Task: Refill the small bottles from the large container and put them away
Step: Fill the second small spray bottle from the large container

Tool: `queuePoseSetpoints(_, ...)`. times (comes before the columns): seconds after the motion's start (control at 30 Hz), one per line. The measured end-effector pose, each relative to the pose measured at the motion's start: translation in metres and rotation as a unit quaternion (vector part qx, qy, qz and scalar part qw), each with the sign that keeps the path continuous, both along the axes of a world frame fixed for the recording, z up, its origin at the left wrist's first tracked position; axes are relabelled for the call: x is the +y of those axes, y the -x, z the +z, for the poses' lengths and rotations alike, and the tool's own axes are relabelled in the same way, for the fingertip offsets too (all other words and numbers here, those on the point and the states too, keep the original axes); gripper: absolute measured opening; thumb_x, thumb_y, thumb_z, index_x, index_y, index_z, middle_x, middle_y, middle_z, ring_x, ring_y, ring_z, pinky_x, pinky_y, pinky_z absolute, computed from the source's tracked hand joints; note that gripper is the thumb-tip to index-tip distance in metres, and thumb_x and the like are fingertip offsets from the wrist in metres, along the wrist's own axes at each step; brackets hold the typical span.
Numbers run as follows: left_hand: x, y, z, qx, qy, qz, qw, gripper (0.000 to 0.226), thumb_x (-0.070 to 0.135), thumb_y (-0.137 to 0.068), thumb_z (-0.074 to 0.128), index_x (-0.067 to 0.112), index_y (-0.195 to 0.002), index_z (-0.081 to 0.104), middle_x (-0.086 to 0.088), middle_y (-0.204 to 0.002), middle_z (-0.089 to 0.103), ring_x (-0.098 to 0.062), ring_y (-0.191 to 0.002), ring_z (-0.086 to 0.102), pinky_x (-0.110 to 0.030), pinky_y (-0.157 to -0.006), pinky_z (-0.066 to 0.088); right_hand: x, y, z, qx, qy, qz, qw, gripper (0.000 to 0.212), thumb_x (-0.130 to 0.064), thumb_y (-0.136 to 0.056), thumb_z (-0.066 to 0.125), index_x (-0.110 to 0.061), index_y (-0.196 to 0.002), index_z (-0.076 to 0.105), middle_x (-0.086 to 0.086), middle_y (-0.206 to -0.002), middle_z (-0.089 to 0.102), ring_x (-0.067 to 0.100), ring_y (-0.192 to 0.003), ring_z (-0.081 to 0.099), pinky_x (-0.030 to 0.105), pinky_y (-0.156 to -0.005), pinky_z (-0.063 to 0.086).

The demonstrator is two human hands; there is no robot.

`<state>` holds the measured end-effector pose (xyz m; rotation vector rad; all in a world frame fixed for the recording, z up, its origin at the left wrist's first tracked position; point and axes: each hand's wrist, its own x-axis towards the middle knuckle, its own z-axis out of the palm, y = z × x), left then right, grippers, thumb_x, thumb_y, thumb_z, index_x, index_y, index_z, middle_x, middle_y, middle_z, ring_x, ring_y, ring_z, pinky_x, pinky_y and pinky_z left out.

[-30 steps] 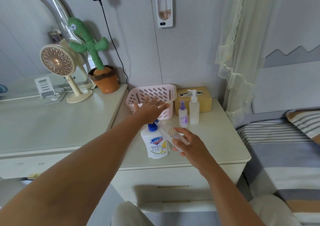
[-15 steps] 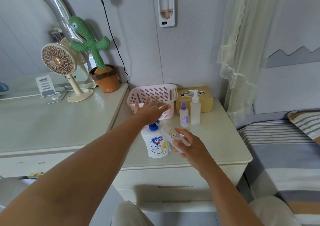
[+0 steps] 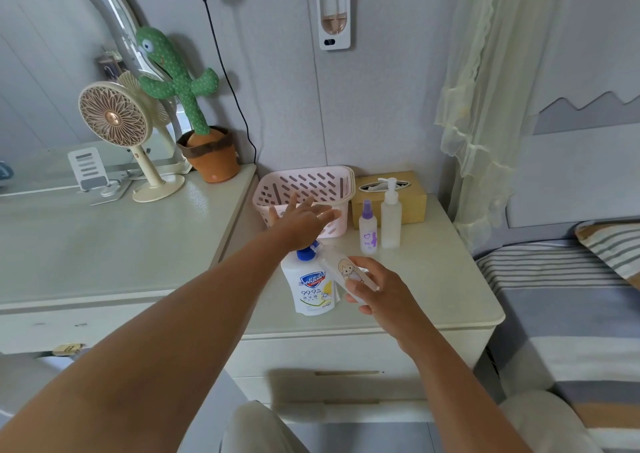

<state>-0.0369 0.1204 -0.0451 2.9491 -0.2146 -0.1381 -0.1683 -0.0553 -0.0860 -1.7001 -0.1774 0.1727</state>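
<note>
A large white soap container (image 3: 312,288) with a blue pump stands near the nightstand's front. My left hand (image 3: 302,220) rests flat on top of its pump, fingers spread. My right hand (image 3: 372,288) holds a small clear bottle (image 3: 341,269) with a cartoon sticker, tilted so its mouth meets the pump's spout. A small spray bottle (image 3: 367,227) with a purple top and a clear pump bottle (image 3: 391,215) stand upright behind. A pink slotted basket (image 3: 332,178) sits at the back.
A tan tissue box (image 3: 414,196) stands behind the two bottles. To the left, on the dressing table, are a cactus toy in a pot (image 3: 207,151), a small fan (image 3: 117,123) and a phone stand (image 3: 88,172). A striped bed (image 3: 568,296) lies at right.
Both hands stay in place on the pump and the small bottle; only the view shifts slightly.
</note>
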Motion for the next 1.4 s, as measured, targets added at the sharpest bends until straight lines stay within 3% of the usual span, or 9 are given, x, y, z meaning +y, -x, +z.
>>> queuePoseSetpoints(0.3, 0.001, -0.002, 0.003, -0.009, -0.003, -0.001, 1.000, 0.055, 0.063, -0.095, 0.018, 0.043, -0.144, 0.032, 0.003, -0.160, 0.005, -0.026, -0.146, -0.010, -0.067, -0.107, -0.012, 0.001, 0.000, 0.002, -0.002, 0.000, 0.003, 1.000, 0.029, -0.028, -0.095, 0.054, -0.033, -0.123, 0.049, -0.008, -0.115, 0.060, 0.013, -0.102, 0.064, 0.010, -0.058, 0.048)
queuePoseSetpoints(0.43, 0.003, 0.001, -0.005, -0.009, -0.049, -0.022, 0.998, 0.045, 0.052, -0.100, 0.016, 0.047, -0.142, 0.032, 0.000, -0.161, 0.003, -0.028, -0.146, -0.014, -0.067, -0.105, -0.011, 0.002, 0.000, -0.003, 0.008, 0.008, 0.002, 1.000, 0.031, -0.024, -0.095, 0.054, -0.030, -0.125, 0.050, -0.006, -0.115, 0.059, 0.014, -0.101, 0.064, 0.010, -0.058, 0.047)
queuePoseSetpoints(0.6, 0.000, 0.005, 0.006, -0.017, -0.010, 0.004, 1.000, 0.055, 0.063, -0.095, 0.018, 0.043, -0.145, 0.029, 0.002, -0.161, -0.002, -0.025, -0.145, -0.017, -0.064, -0.107, -0.015, 0.003, 0.001, 0.002, 0.004, -0.010, 0.003, 1.000, 0.026, -0.025, -0.095, 0.054, -0.036, -0.118, 0.051, -0.012, -0.108, 0.062, 0.009, -0.094, 0.066, 0.009, -0.057, 0.047)
queuePoseSetpoints(0.8, 0.002, 0.004, 0.015, -0.032, 0.011, 0.003, 0.999, 0.059, 0.063, -0.094, 0.019, 0.040, -0.148, 0.022, 0.003, -0.160, -0.006, -0.025, -0.144, -0.020, -0.064, -0.107, -0.017, 0.003, -0.002, 0.008, -0.009, 0.005, 0.009, 1.000, 0.026, -0.028, -0.094, 0.055, -0.034, -0.118, 0.047, -0.013, -0.110, 0.057, 0.013, -0.103, 0.064, 0.007, -0.058, 0.047)
queuePoseSetpoints(1.07, 0.003, 0.003, -0.003, -0.022, -0.013, 0.011, 1.000, 0.062, 0.069, -0.091, 0.017, 0.046, -0.148, 0.010, 0.008, -0.159, -0.012, -0.024, -0.143, -0.023, -0.063, -0.104, -0.020, 0.003, -0.001, 0.000, -0.001, 0.009, 0.009, 1.000, 0.028, -0.023, -0.095, 0.054, -0.030, -0.122, 0.049, -0.005, -0.115, 0.059, 0.013, -0.103, 0.063, 0.004, -0.057, 0.044)
queuePoseSetpoints(1.4, 0.005, 0.001, 0.007, -0.055, -0.013, -0.001, 0.998, 0.069, 0.073, -0.086, 0.016, 0.046, -0.148, 0.002, 0.008, -0.157, -0.020, -0.025, -0.141, -0.028, -0.062, -0.105, -0.020, 0.002, -0.004, 0.006, -0.018, 0.023, 0.010, 1.000, 0.025, -0.030, -0.094, 0.055, -0.036, -0.117, 0.047, -0.013, -0.111, 0.057, 0.012, -0.103, 0.064, 0.005, -0.062, 0.048)
